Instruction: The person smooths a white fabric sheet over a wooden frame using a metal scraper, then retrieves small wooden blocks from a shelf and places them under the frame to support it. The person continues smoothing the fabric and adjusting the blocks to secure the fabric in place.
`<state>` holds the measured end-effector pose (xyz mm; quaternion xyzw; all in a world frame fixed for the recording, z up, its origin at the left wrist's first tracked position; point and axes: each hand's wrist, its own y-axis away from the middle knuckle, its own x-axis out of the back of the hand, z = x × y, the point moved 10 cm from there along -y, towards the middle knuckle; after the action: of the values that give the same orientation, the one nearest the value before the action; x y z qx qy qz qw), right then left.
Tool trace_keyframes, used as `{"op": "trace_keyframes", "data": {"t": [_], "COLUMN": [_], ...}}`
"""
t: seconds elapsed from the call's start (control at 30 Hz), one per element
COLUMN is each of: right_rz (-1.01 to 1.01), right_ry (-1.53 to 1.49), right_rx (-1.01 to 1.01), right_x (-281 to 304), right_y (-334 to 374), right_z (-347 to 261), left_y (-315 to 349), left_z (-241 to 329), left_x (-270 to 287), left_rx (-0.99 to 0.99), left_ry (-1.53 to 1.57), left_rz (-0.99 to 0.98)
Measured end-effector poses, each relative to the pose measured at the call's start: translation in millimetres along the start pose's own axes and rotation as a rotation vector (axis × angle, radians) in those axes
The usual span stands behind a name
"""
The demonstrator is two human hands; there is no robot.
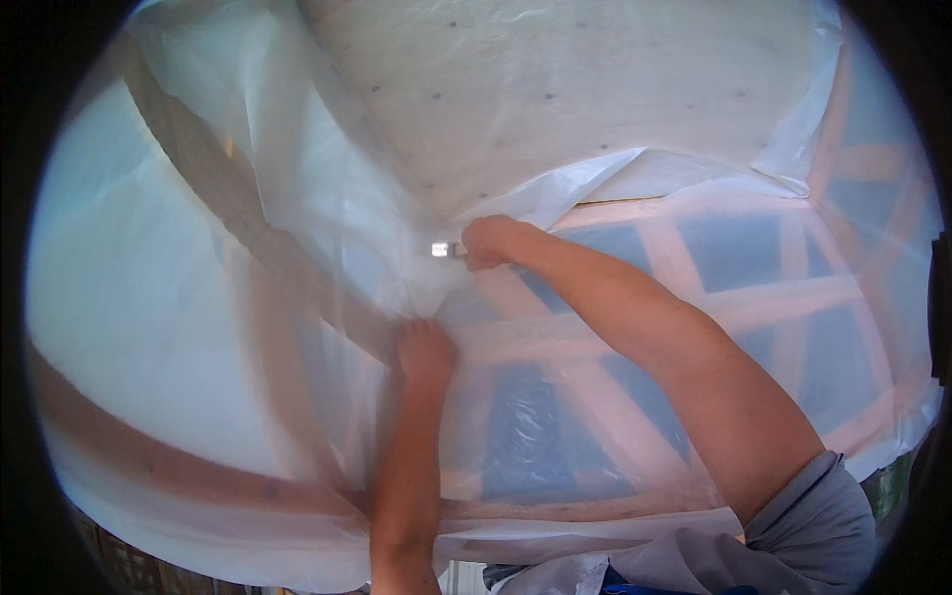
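Note:
Thin translucent plastic sheeting (327, 169) hangs in folds over a wooden frame. My left hand (426, 352) is closed at the middle, its fingers bunching the sheet where several creases converge. Just above and to the right, my right hand (491, 241) is closed around a small tool with a silver, box-shaped end (441, 250). That metal end points left, close to the gathered plastic. The rest of the tool is hidden in my fist, so its exact kind does not show.
Pale wooden beams (605, 407) cross behind the sheet. A light board (595, 89) dotted with screw heads spans the top, with a loose flap of plastic (585, 183) along its lower edge. A darker beam (198, 164) slants down from the upper left.

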<state>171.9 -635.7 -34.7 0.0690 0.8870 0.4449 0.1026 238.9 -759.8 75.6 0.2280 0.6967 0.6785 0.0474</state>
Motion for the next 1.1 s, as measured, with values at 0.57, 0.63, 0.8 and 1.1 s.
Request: {"op": "trace_keyframes", "data": {"t": [0.57, 0.63, 0.8, 1.1], "right_rz": [0.387, 0.503, 0.543, 0.550], "right_ry": [-0.740, -0.933, -1.037, -0.935], "right_rx": [-0.183, -0.214, -0.223, -0.222], "right_x": [52, 62, 64, 69], "right_y": [128, 133, 137, 146], "right_z": [148, 175, 184, 166], "left_y": [25, 23, -2, -52], "left_z": [-46, -34, 42, 27], "left_x": [42, 66, 111, 27], "left_rx": [0.279, 0.239, -0.070, 0.053], "left_ry": [0.315, 0.308, 0.227, 0.257], "left_rz": [0.150, 0.281, 0.549, 0.126]}}
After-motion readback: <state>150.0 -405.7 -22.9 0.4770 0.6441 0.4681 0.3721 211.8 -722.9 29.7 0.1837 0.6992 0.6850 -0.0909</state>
